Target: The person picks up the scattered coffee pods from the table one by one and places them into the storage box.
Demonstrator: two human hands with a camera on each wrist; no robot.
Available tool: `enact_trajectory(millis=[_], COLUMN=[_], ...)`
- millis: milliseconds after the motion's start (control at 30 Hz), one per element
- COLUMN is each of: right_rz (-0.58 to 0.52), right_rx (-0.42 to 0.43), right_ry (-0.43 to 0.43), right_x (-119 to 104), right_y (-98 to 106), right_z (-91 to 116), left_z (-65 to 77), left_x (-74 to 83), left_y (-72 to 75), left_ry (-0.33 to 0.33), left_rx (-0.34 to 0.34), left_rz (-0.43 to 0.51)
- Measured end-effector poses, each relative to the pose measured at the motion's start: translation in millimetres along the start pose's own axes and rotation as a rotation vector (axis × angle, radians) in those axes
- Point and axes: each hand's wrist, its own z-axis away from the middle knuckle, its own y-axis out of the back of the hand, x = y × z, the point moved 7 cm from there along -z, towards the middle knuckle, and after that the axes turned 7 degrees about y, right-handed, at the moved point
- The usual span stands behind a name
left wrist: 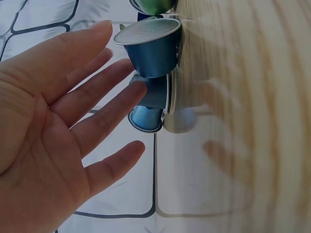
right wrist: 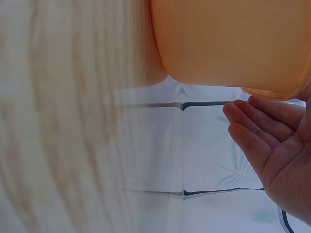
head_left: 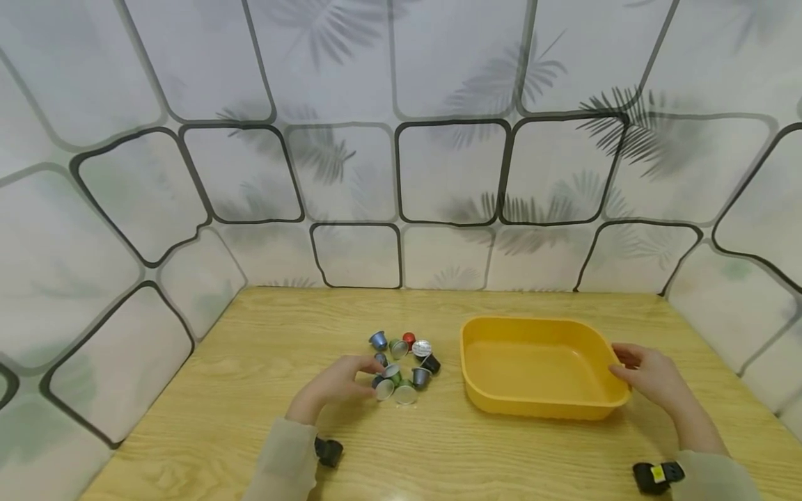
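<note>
Several coffee capsules (head_left: 420, 377) in blue, green, red, black and silver stand or lie in a loose ring on the wooden table. My left hand (head_left: 343, 379) is at the ring's left side, thumb and fingers spread around nothing. In the left wrist view, its fingertips come right up to a blue capsule (left wrist: 151, 53) with a pale lid; more capsules stack up behind. A yellow plastic tray (head_left: 532, 410) sits to the right. My right hand (head_left: 651, 376) is at the tray's right rim; in the right wrist view, its fingers (right wrist: 255, 133) extend straight, close beside the rim.
Pale fabric (head_left: 447, 174) with dark outlined shapes and leaf prints walls the table at the back and sides. The light wood table (head_left: 426, 452) stretches in front of the capsules and tray. Black wrist cameras (head_left: 328, 452) are strapped at both sleeves.
</note>
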Motion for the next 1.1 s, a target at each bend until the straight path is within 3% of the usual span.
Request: enact_trajectory(millis=[1100], right_rz=[-0.017], right_rx=[-0.017], right_ry=[-0.015], right_x=[5.7], right_y=[-3.3], right_z=[-0.9], left_z=[-2.4], left_x=[-3.0], left_y=[-4.9], left_ry=[0.012], left_rx=[-0.04], left_rz=[-0.011])
